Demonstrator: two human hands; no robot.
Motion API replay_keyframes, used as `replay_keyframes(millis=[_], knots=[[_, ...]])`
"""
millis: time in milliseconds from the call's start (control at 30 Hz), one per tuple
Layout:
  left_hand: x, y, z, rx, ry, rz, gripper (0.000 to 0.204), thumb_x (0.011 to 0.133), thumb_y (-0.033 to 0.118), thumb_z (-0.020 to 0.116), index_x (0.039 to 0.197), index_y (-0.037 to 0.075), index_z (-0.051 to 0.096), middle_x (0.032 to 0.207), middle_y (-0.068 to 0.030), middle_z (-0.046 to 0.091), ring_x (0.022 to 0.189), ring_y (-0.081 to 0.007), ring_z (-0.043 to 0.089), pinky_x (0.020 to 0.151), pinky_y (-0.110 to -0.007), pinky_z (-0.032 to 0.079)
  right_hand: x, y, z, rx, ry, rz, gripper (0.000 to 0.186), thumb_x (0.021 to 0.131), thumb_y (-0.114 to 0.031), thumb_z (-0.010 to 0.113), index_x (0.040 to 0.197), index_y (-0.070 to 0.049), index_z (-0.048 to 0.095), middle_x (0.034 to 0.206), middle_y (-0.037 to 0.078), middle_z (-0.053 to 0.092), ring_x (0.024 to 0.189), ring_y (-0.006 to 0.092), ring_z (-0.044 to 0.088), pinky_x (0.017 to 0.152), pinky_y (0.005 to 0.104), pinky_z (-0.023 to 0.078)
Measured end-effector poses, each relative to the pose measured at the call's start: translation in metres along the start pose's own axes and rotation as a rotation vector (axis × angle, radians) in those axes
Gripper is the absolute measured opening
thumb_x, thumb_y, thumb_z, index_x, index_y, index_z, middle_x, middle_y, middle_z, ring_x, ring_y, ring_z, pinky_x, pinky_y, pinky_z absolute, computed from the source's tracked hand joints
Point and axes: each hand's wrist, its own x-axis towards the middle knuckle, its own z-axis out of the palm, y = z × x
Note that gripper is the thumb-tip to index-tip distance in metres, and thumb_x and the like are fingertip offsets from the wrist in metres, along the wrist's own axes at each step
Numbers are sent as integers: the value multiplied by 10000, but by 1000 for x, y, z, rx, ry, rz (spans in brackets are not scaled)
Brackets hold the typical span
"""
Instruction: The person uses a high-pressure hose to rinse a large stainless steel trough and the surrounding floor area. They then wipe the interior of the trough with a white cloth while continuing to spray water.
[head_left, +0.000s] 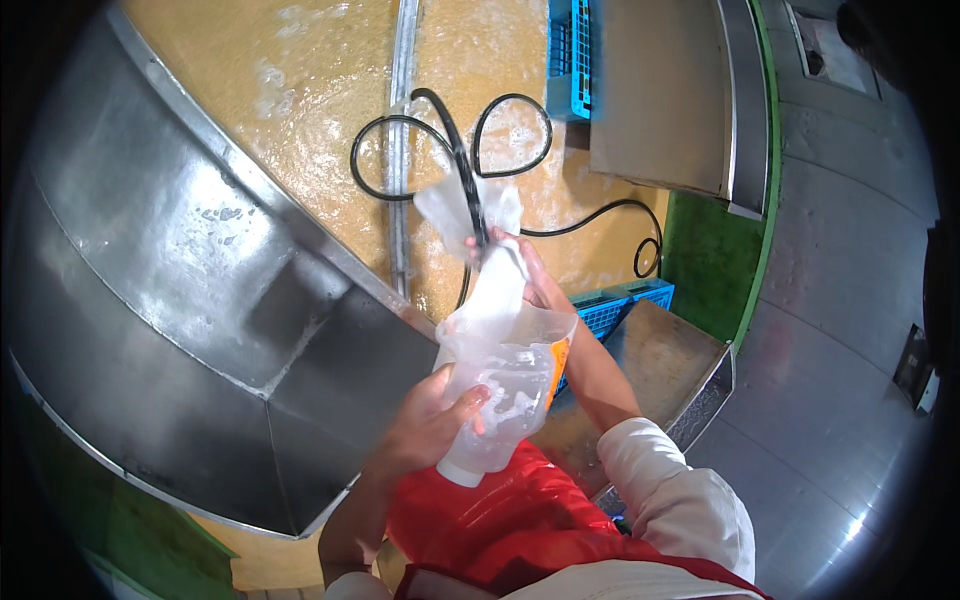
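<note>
In front of my red apron, my left hand (pixel 435 415) is closed around a translucent plastic bottle (pixel 510 385) with an orange label. The bottle is tilted, its white cap (pixel 460 472) pointing down toward me and its wide, cut-looking end facing away. My right hand (pixel 532 272) is closed at the end of a black hose (pixel 465 170), just beyond the bottle. A blurred white, film-like material (pixel 497 285) hangs from the right hand down to the bottle's wide end; whether it is a bag or cloth I cannot tell.
A stainless steel counter (pixel 200 250) curves along the left. The hose loops over a wet, tan floor (pixel 300 60) crossed by a metal channel (pixel 400 230). Blue crates (pixel 570 60) stand beside a steel table (pixel 660 90) on the right. A grey panelled surface (pixel 830 300) lies beyond a green edge.
</note>
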Motion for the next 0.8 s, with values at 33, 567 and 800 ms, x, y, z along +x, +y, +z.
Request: replay_keyframes(millis=[33, 567, 800], knots=[[-1, -1, 0, 3, -23, -7, 253, 945, 209, 562, 1095, 7, 537, 804, -28, 596, 741, -86, 550, 693, -265, 451, 4, 5, -14, -38, -43, -56, 392, 933, -324, 524, 1191, -28, 518, 1063, 120, 620, 920, 182, 606, 711, 308, 559], [-171, -116, -186, 770, 749, -195, 339, 675, 35, 683, 1004, -11, 613, 936, -192, 664, 923, -328, 649, 814, -381, 485, 1, 95, 74, -526, 253, -458, 462, 943, -266, 551, 1295, 18, 460, 1044, 102, 610, 916, 156, 547, 853, 297, 414], [-136, -245, -378, 1069, 1136, -337, 341, 747, 100, 652, 1050, -43, 587, 1031, -218, 606, 1021, -387, 563, 903, -447, 449, 0, 139, 119, -941, 376, -547, 534, 961, -343, 513, 1300, 63, 440, 1205, 172, 526, 1101, 223, 495, 978, 342, 385]])
